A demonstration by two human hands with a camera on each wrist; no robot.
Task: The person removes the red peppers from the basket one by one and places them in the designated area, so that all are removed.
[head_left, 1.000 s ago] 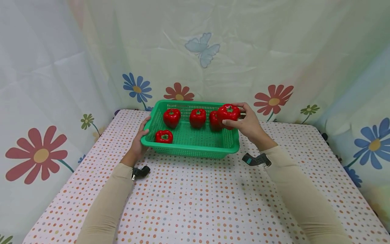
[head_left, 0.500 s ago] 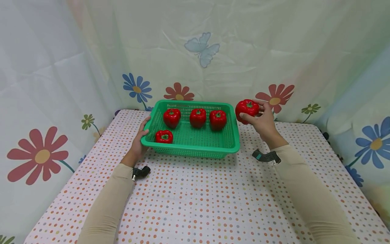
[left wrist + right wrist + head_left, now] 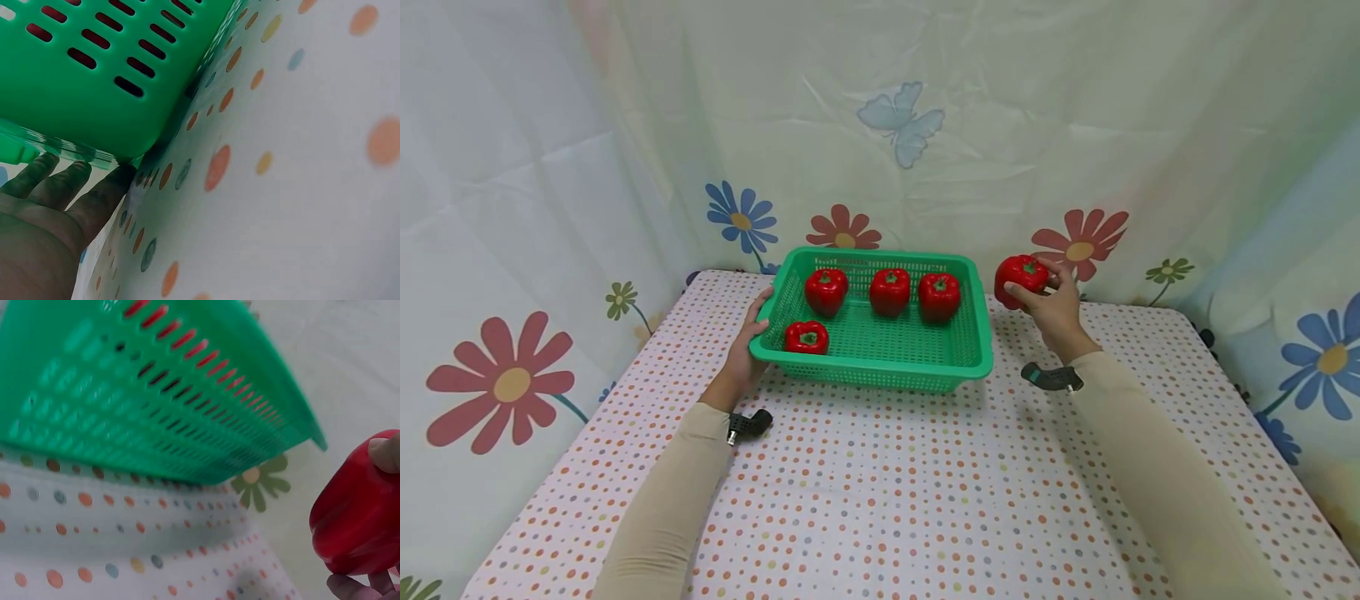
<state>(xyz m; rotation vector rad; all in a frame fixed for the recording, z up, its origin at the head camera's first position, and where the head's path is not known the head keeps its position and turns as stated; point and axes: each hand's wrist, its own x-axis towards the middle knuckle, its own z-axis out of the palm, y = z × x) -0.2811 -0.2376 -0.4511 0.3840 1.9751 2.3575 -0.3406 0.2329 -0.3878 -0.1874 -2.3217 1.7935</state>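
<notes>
A green plastic basket [image 3: 880, 367] stands on the table with several red bell peppers inside. Three peppers, the left one [image 3: 826, 292], the middle one [image 3: 890, 292] and the right one [image 3: 938, 297], line the back. Another pepper [image 3: 807, 337] lies at the front left. At the basket's left end my left hand [image 3: 745, 350] holds the rim, thumb on top; in the left wrist view its fingers [image 3: 69, 181] touch the basket from outside. Beyond the right end, my right hand [image 3: 1054, 308] grips a red bell pepper [image 3: 1021, 279] in the air, thumb on its near side.
A polka-dot cloth [image 3: 865, 483] covers the table. Behind it hangs a curtain [image 3: 985, 167] printed with flowers and a butterfly, close to the basket's back side. Small black cameras [image 3: 1051, 377] sit on both wrists.
My right hand has carried its pepper from above the basket's right side outward past the right end, then slightly lower. The left hand has stayed on the rim.
</notes>
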